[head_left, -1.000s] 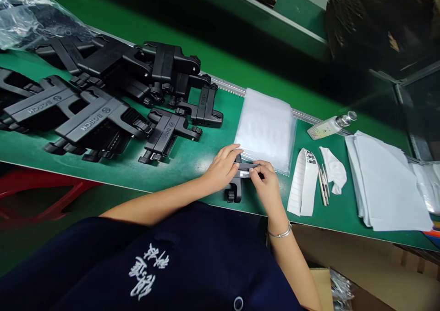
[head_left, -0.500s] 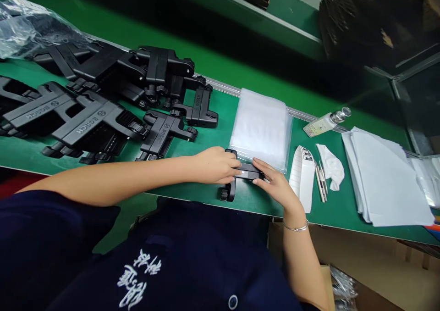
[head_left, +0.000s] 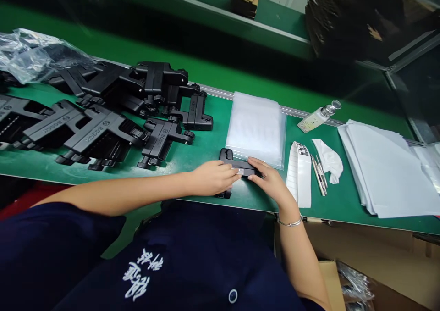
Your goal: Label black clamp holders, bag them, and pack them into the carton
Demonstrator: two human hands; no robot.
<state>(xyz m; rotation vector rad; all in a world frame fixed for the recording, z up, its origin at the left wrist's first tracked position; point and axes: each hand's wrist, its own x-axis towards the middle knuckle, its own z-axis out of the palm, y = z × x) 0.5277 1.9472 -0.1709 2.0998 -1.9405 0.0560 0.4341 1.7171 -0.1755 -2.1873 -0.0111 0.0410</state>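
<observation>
A black plastic bracket (head_left: 248, 166) lies near the front edge of the bench, its clamp end to the left. My left hand (head_left: 215, 178) is closed over that left part, fingertips at a small white label (head_left: 241, 171) on the bar. With thumb and fingers on either side, my right hand (head_left: 271, 182) grips the bracket's right end. Partly under my left hand, the lower clamp arm is hidden. Just beyond the bracket is a stack of clear plastic bags (head_left: 254, 125). Several similar brackets (head_left: 160, 139), marked BOSCH, lie to the left.
Right of my hands are a strip of white labels (head_left: 304, 182), thin pen-like tools (head_left: 319, 175), a crumpled white cloth (head_left: 330, 162) and a pump bottle (head_left: 318, 118). White sheets (head_left: 388, 173) are piled farther right. A clear plastic wrap (head_left: 30, 56) covers things at far left.
My left hand has shifted slightly down over the clamp end, its fingertips now at the label. My right hand keeps its grip. The whole view has shifted a little.
</observation>
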